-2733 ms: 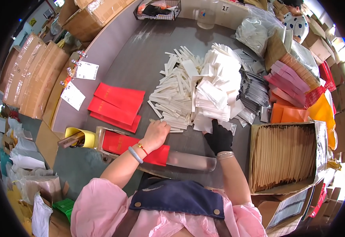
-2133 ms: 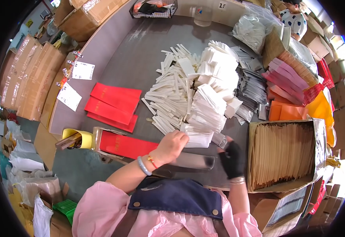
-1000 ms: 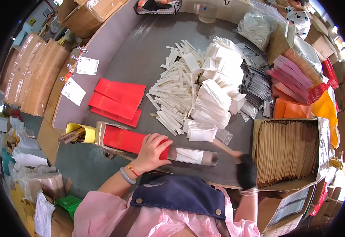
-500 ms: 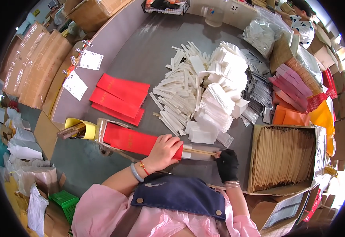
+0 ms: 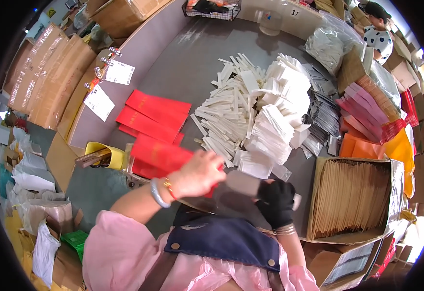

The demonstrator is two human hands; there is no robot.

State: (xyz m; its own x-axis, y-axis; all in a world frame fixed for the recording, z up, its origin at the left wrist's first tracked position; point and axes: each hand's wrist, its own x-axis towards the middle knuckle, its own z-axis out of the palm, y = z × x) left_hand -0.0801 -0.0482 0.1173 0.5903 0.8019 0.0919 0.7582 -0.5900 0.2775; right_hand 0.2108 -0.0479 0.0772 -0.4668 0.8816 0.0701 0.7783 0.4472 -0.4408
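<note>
My left hand (image 5: 196,175), bare with a bangle and a red cord at the wrist, is closed on a red paper sleeve (image 5: 161,151) and blurred by motion. The sleeve is raised above another red sleeve (image 5: 146,169) at the table's near edge. My right hand (image 5: 276,200), in a black fingerless glove, is curled to the right of it. A small pale end (image 5: 296,201) shows beside the glove; the rest of what it grips is hidden. Between the hands lies a blurred greyish patch. More red sleeves (image 5: 151,116) lie beyond my left hand.
Ahead is a heap of white paper strips and packets (image 5: 265,111), with dark packets (image 5: 324,111) beside it. A box of wooden chopsticks (image 5: 352,199) stands at the right. A yellow holder (image 5: 110,156) sits at the left edge. Another person (image 5: 379,36) is at the far right.
My left hand has lifted the red sleeve off the one beneath. The chopsticks that stretched between my hands no longer show. My right hand has shifted slightly, and the whole view has moved a little.
</note>
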